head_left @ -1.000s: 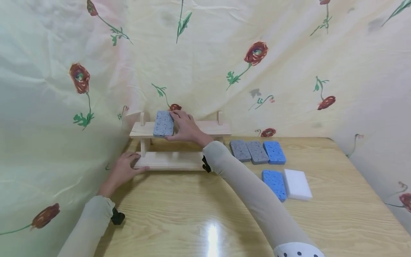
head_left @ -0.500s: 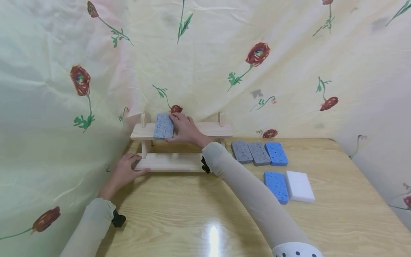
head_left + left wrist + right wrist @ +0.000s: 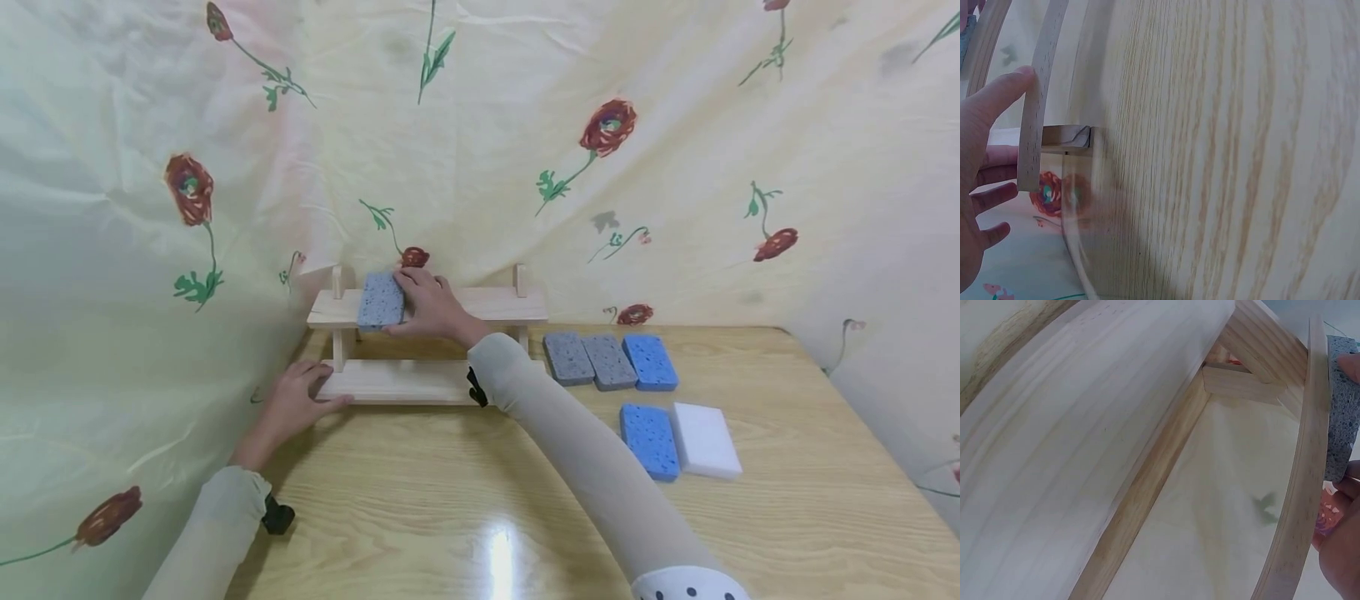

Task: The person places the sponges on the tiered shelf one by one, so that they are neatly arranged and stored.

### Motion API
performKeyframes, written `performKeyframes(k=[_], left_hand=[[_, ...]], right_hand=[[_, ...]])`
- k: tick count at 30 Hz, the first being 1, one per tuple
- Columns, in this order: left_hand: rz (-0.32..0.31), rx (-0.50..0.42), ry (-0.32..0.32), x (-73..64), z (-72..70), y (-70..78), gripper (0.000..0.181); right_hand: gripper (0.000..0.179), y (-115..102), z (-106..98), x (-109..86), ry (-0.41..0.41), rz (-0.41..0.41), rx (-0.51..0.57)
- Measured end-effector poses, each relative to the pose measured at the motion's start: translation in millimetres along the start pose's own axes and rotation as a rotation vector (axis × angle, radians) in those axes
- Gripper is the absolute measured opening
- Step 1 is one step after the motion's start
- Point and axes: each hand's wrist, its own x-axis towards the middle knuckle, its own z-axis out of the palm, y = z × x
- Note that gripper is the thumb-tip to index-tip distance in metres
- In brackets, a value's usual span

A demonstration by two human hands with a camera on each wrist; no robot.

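A two-tier wooden shelf (image 3: 420,381) stands at the back of the table. My right hand (image 3: 433,306) pinches a speckled grey-blue sponge (image 3: 381,300) between thumb and fingers, at the left part of the upper board. In the right wrist view the sponge (image 3: 1342,412) stands right at the upper board's edge (image 3: 1300,469), fingers on its side. My left hand (image 3: 294,396) grips the left end of the lower board. The left wrist view shows that thumb on the board's edge (image 3: 1036,94) and the other fingers round its far side.
Right of the shelf lie two dark grey sponges (image 3: 567,358) (image 3: 609,362) and a blue sponge (image 3: 650,362) in a row. Nearer stand a second blue sponge (image 3: 649,442) and a white sponge (image 3: 706,439), side by side. Flowered cloth (image 3: 480,167) hangs behind and at both sides.
My right hand has lowered the grey-blue sponge slightly against the upper board. The left hand keeps its grip on the shelf. The head view has shifted a little.
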Motion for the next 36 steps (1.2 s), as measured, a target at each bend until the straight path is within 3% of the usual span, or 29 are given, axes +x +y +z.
performKeyframes(k=[16,27,36], left_hand=[[0.017,0.009,0.018,-0.7,-0.3,3.0,0.081],[0.022,0.003,0.014,-0.4,-1.0,3.3,0.082],[0.032,0.004,0.013,-1.0,-3.3,3.7,0.079]], right_hand=[[0.103,4.3,-1.4,-0.7,-0.085,0.021,-0.041],[0.108,4.9,-6.1,-7.0,-0.072,0.003,-0.022],[0.113,6.3,-15.6,-13.0,-0.056,-0.014,-0.089]])
